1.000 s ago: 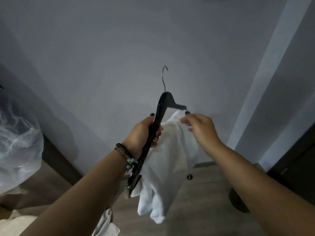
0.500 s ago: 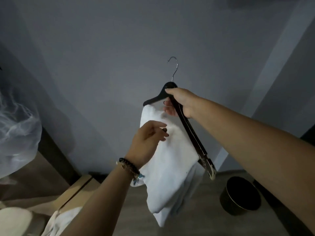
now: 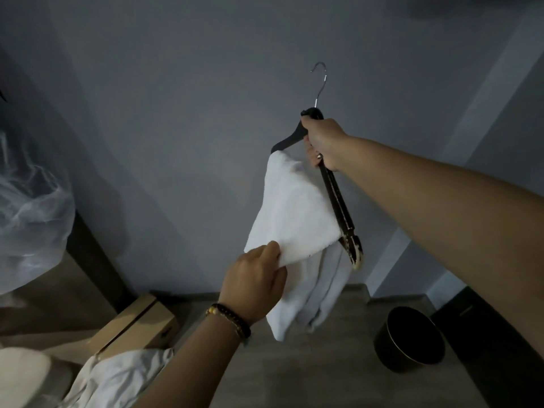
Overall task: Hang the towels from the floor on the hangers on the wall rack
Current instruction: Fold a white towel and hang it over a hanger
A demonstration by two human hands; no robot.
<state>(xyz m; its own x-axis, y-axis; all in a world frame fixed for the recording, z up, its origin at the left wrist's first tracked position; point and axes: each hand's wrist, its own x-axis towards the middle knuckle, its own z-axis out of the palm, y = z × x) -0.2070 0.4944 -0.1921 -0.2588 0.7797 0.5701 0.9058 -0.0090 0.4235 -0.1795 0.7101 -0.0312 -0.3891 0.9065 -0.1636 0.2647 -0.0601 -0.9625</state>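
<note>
Two hands swapped jobs: your right hand [image 3: 322, 142] took the hanger [image 3: 338, 201] by its neck, your left hand [image 3: 256, 282] pinched the draped towel [image 3: 294, 207], tugging it straight. Rack's next, I'd guess.

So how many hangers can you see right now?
1. The hanger is gripped by the right hand, with a towel draped over it. The wall rack is out of view.
</note>
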